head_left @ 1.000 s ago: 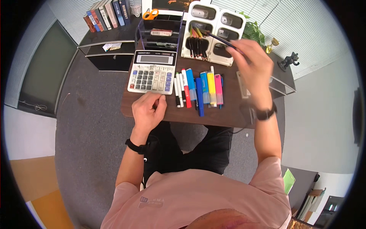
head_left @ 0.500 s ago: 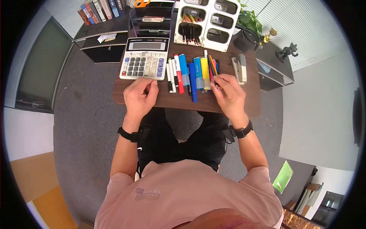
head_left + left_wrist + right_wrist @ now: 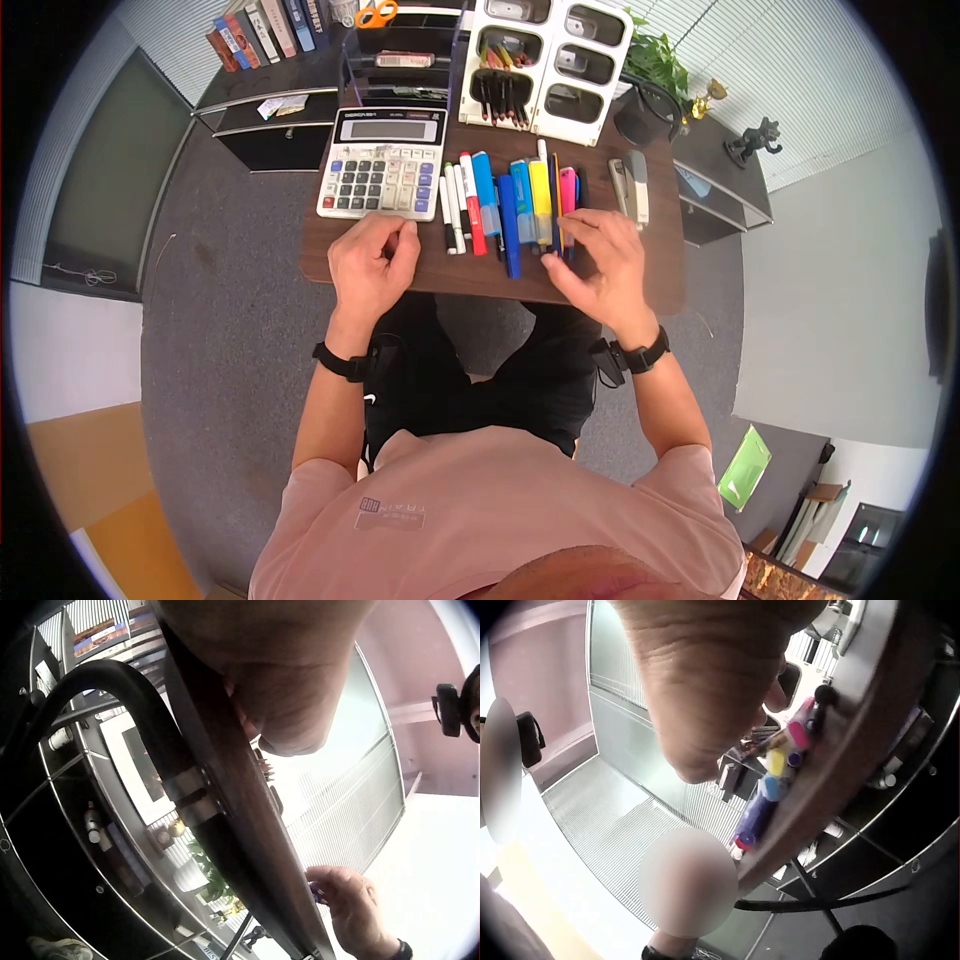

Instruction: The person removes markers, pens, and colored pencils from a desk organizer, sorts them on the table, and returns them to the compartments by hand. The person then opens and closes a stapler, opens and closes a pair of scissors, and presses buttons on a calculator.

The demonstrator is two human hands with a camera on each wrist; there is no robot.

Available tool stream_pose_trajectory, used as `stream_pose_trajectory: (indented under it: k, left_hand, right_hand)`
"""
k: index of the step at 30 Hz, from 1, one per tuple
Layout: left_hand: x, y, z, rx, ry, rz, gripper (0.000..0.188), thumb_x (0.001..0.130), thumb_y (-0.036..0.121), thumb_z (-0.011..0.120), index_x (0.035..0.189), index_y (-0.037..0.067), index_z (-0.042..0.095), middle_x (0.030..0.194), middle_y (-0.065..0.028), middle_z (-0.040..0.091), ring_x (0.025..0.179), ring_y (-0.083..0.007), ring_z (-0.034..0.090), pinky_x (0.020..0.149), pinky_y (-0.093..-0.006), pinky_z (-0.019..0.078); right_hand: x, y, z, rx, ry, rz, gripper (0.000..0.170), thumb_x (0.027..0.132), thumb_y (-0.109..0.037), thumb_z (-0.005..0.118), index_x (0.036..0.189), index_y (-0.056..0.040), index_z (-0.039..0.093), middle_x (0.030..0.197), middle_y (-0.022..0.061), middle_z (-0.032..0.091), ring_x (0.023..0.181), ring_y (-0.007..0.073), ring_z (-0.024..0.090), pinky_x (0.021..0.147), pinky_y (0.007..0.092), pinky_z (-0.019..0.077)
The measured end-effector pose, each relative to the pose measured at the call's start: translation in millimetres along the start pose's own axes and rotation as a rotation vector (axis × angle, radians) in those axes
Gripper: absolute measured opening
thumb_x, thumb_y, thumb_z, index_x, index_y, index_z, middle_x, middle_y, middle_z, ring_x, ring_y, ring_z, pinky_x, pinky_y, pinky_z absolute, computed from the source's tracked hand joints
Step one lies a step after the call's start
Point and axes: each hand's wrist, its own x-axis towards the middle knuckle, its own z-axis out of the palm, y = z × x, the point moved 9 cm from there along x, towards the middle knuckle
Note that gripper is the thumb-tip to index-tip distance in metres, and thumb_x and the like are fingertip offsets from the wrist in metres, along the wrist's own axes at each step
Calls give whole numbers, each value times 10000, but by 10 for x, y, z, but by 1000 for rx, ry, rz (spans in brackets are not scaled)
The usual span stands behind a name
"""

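Note:
My right hand [image 3: 605,262] is at the right end of a row of pens, thumb and fingers spread apart. Its fingertips are right at a thin orange-and-dark pencil [image 3: 559,190], which lies between a yellow highlighter [image 3: 541,195] and a pink highlighter [image 3: 568,186]. Loosely curled, my left hand [image 3: 372,262] rests on the table's front edge just below a white calculator [image 3: 383,165] and holds nothing. Between the hands lie a blue marker [image 3: 510,225], light-blue highlighters [image 3: 485,185], a red-and-white marker [image 3: 473,205] and white markers with black caps [image 3: 450,212].
Behind the row stands a white organizer [image 3: 538,95] with pencils [image 3: 503,95] in two compartments. A dark letter tray [image 3: 405,75] with orange scissors [image 3: 377,14] is behind the calculator. To the right are a stapler [image 3: 635,188] and a black mesh pen cup [image 3: 646,112].
My right hand came down from beside the organizer with a pencil, laid it at the row's right side and spread its fingers. My left hand stays at the table edge.

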Motion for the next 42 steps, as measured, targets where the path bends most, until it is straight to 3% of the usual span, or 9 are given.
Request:
stream_pose_trajectory:
  k: [3, 9, 16, 20, 28, 30, 31, 33, 42]
  left_hand:
    - [-16, -13, -6, -12, 1, -1, 83, 1004, 74, 828, 962, 17, 786, 776, -87, 710, 617, -217, 673, 596, -356, 525]
    - [9, 20, -5, -20, 4, 6, 107, 992, 69, 832, 911, 42, 767, 758, -73, 695, 598, -221, 668, 574, -368, 519]
    - [21, 32, -34, -35, 15, 17, 95, 984, 69, 836, 918, 42, 774, 758, -71, 697, 598, -224, 669, 574, -370, 522]
    - [13, 15, -27, -33, 9, 22, 101, 977, 72, 839, 908, 43, 771, 740, -66, 683, 595, -235, 665, 570, -378, 519]
    - [23, 22, -35, -48, 23, 23, 105, 968, 66, 840, 896, 43, 767, 710, -59, 660, 584, -233, 651, 557, -381, 504]
    - [23, 22, -36, -44, 22, 29, 105, 965, 63, 840, 894, 43, 765, 700, -56, 649, 578, -231, 642, 554, -381, 499]
    - [22, 19, -38, -44, 22, 28, 105, 965, 63, 840, 894, 43, 765, 700, -56, 649, 578, -231, 642, 554, -381, 499]
    - [23, 23, -36, -43, 20, 30, 105, 960, 60, 842, 891, 41, 764, 696, -56, 640, 574, -232, 635, 551, -384, 495]
    - [8, 12, -27, -43, -6, 41, 59, 986, 36, 828, 954, 7, 788, 777, -94, 712, 593, -210, 649, 568, -348, 494]
  right_hand:
    - [184, 175, -114, 36, 91, 56, 338, 878, -117, 912, 1200, -45, 840, 1229, 145, 808, 1111, 391, 765, 992, 481, 609]
    - [1036, 293, -248, 136, 99, 123, 295, 1001, -79, 871, 1285, -26, 807, 1258, 158, 797, 983, 264, 814, 865, 392, 651]
    - [1629, 540, 276, 74, -8, 61, 378, 976, -105, 893, 1341, -73, 797, 1256, 108, 784, 941, 263, 797, 832, 384, 647]
    - [1778, 596, 501, 161, -9, 47, 431, 955, -72, 901, 1365, -22, 777, 1284, 134, 786, 902, 272, 829, 812, 389, 652]
    - [1873, 697, 677, 122, 30, -15, 316, 987, -59, 869, 1289, -8, 794, 1226, 146, 806, 951, 303, 846, 831, 399, 662]
    - [1867, 702, 652, 93, 85, -58, 307, 1010, -27, 871, 1310, -4, 810, 1225, 118, 814, 951, 214, 821, 839, 331, 660]
    - [1869, 680, 653, 94, 83, -58, 307, 1010, -27, 871, 1310, -4, 810, 1225, 118, 814, 951, 214, 821, 839, 331, 660]
    - [1865, 701, 655, 190, 79, 16, 263, 1001, -58, 858, 1257, -24, 807, 1201, 138, 811, 982, 342, 833, 835, 410, 660]
    - [1864, 663, 684, 127, 126, -75, 201, 986, -61, 877, 1174, -7, 833, 1189, 136, 827, 987, 359, 829, 852, 416, 671]
